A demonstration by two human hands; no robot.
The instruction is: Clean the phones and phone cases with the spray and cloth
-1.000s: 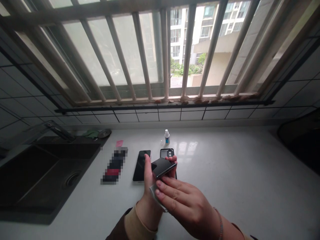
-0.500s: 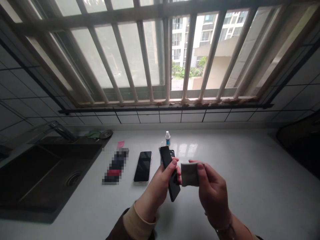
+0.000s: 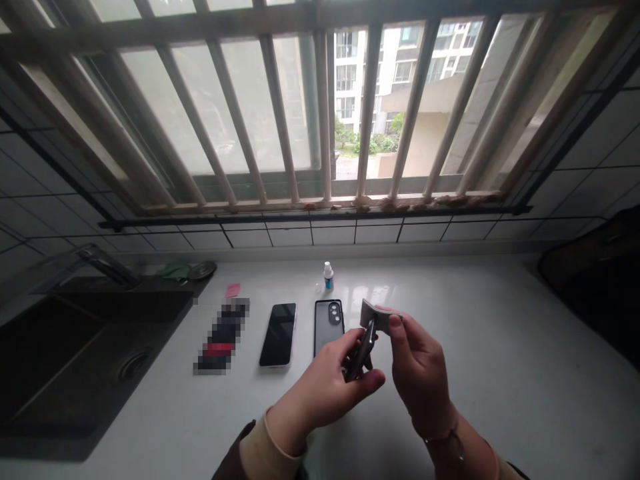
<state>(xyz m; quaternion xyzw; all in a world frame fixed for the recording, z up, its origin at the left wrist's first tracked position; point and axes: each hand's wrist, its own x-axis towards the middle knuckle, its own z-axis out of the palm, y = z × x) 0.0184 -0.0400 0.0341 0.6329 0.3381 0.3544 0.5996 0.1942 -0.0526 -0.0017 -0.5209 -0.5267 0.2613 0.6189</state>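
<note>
My left hand [image 3: 323, 380] grips a dark, thin smartphone [image 3: 361, 350] that is turned edge-on, its lower end resting in my fingers. Just to the right, my right hand [image 3: 417, 367] pinches a folded grey cloth [image 3: 376, 315] between thumb and fingers, with the cloth's end close to the top of the phone. Behind my hands, a black phone case [image 3: 329, 330] with camera openings lies on the white countertop [image 3: 450, 427]. To its left lies a second smartphone [image 3: 277, 335], screen up. A small dropper bottle [image 3: 328, 276] with a blue label stands behind the case.
A pixelated packet [image 3: 221, 337] and a pink slip [image 3: 233, 290] lie left of the phone. A dark sink [image 3: 95, 353] with a tap [image 3: 107, 265] is set into the counter's left side. A green cloth [image 3: 175, 270] lies behind it. Barred window above; dark object at right [image 3: 590, 280].
The cloth has gone from under the phone to my right hand, now raised and apart from it. My left hand has turned the phone edge-on, and the case is now uncovered.
</note>
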